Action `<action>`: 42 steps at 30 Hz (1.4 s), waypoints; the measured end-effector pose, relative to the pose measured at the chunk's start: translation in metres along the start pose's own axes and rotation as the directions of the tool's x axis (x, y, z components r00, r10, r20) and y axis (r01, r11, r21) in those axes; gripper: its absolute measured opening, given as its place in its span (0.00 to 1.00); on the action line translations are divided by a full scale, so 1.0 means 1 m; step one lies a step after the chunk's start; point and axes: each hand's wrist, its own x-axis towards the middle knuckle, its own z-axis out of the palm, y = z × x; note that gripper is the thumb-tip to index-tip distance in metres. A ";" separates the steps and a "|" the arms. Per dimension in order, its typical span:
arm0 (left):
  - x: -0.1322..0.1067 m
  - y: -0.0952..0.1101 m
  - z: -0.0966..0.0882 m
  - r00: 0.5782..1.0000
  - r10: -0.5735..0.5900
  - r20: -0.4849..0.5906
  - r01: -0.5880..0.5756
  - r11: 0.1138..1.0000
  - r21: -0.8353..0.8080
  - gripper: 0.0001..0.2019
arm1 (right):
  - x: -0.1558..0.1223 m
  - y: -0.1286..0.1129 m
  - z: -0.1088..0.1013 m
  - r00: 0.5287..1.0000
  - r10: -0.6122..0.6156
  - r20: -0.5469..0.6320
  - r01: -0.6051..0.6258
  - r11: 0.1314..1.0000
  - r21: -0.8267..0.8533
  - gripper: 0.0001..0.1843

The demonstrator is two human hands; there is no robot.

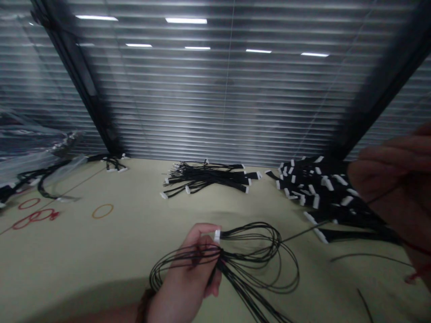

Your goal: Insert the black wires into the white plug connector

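My left hand (193, 273) is closed around a looped bundle of thin black wires (256, 258) near the bottom middle. A white connector (217, 235) sticks up at its fingertips, with wires running out of it. Loops spread to both sides of the hand, and loose wires trail down past the lower edge. My right hand (393, 179), raised at the right and blurred, pinches a single black wire (303, 232). That wire runs taut from the loops up to its fingers. The fingertips themselves are partly in shadow.
A pile of black cables with white connectors (313, 188) lies at the back right, partly behind my right hand. Another cable bundle (208, 177) is at the back middle. Red rubber bands (35, 216), a yellow band (103, 211) and plastic bags (33, 139) are left. Blinds (222, 89) stand behind.
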 end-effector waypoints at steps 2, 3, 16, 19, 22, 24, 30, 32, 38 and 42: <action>0.000 -0.001 0.000 1.000 0.022 -0.002 -0.022 1.000 -0.014 0.07 | -0.005 -0.009 0.011 0.987 0.112 0.113 -0.141 0.944 0.298 0.23; 0.000 -0.002 0.000 0.999 0.036 0.006 -0.036 0.999 -0.031 0.07 | -0.010 -0.014 0.020 0.969 0.138 0.203 -0.209 0.899 0.385 0.12; -0.003 -0.006 -0.001 0.998 0.011 0.061 0.009 0.950 -0.312 0.09 | -0.061 -0.033 0.098 0.932 -0.128 0.340 0.170 0.981 -0.096 0.08; -0.001 -0.010 -0.002 0.996 -0.005 0.093 0.038 0.935 -0.352 0.09 | -0.061 -0.031 0.098 0.939 -0.143 0.314 0.184 0.977 -0.105 0.08; 0.002 -0.018 -0.002 0.988 0.064 0.142 0.001 0.910 -0.415 0.07 | -0.063 -0.028 0.100 0.936 -0.142 0.321 0.180 0.980 -0.090 0.08; 0.003 -0.022 -0.002 0.987 0.075 0.142 -0.007 0.902 -0.431 0.07 | -0.065 -0.026 0.100 0.934 -0.152 0.324 0.191 0.977 -0.093 0.08; 0.003 -0.024 0.000 0.975 0.119 0.187 -0.034 0.913 -0.406 0.04 | -0.068 -0.022 0.103 0.916 -0.247 0.316 0.289 0.953 -0.092 0.09; 0.002 -0.023 0.000 0.976 0.102 0.192 -0.021 0.924 -0.382 0.04 | -0.068 -0.022 0.105 0.899 -0.278 0.338 0.327 0.940 -0.096 0.10; 0.000 -0.012 -0.004 0.996 0.032 0.081 -0.025 0.996 -0.081 0.07 | -0.060 -0.025 0.102 0.897 -0.328 0.297 0.411 0.868 -0.280 0.13; 0.001 -0.007 -0.006 0.999 0.038 -0.014 -0.038 0.999 0.029 0.08 | -0.053 -0.027 0.099 0.904 -0.289 0.315 0.393 0.853 -0.343 0.14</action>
